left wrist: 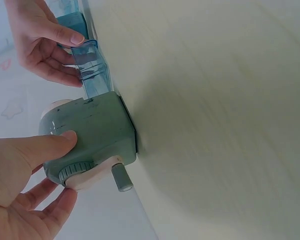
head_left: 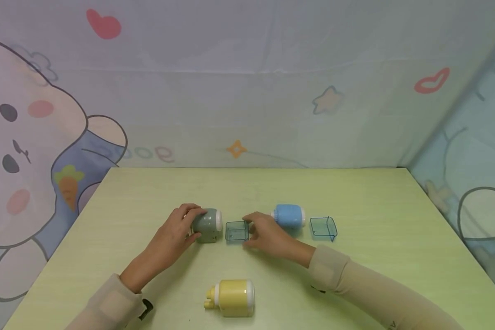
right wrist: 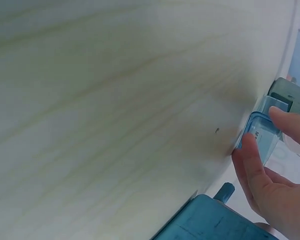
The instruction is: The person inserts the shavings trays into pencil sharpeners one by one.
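Note:
My left hand (head_left: 173, 236) grips a green crank pencil sharpener (head_left: 206, 224) lying on the table, thumb on the near side. Its crank handle (left wrist: 121, 177) and gear show in the left wrist view. Between thumb and fingers, my right hand (head_left: 268, 233) pinches a clear blue shavings drawer (head_left: 236, 233) by its right end. The drawer's other end faces the green sharpener's open side, very close to it; I cannot tell whether it is inside the slot. Just right of that hand lies a blue pencil sharpener (head_left: 292, 216), partly hidden behind it.
A second clear drawer (head_left: 323, 228) lies right of the blue sharpener. Nearer the front edge, a yellow pencil sharpener (head_left: 236, 298) lies with its crank toward the left. A printed cloth (head_left: 247, 101) hangs behind the pale green table (head_left: 375, 206).

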A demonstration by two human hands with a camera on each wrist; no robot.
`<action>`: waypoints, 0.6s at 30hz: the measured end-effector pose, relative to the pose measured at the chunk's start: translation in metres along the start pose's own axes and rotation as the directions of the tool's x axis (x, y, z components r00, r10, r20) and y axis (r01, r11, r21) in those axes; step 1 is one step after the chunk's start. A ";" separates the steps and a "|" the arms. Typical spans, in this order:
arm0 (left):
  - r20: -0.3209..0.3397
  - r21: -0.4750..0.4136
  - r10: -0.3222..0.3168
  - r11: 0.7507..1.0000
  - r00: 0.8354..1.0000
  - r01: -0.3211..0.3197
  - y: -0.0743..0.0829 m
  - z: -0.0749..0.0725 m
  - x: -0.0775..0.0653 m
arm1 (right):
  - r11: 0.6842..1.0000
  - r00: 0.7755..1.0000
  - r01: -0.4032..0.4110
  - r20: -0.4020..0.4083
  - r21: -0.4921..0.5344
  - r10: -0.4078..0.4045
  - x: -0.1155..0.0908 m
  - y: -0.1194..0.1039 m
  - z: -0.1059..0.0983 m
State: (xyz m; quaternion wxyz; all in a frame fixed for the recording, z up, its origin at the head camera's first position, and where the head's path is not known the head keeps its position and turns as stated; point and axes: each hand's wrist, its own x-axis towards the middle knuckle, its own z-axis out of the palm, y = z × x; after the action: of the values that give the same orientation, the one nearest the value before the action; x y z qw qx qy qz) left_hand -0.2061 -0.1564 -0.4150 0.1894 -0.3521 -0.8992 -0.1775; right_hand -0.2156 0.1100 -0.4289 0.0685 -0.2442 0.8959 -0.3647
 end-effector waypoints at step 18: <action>0.005 0.005 -0.003 1.000 1.000 0.003 -0.001 0.001 0.000 | 0.998 1.000 0.027 0.008 0.063 -0.028 0.005 -0.001 0.003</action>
State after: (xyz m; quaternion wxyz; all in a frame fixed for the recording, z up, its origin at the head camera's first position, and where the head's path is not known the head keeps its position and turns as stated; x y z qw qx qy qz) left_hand -0.2072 -0.1568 -0.4164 0.1879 -0.3506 -0.9006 -0.1749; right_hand -0.2191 0.1053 -0.4297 0.0750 -0.2558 0.8804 -0.3923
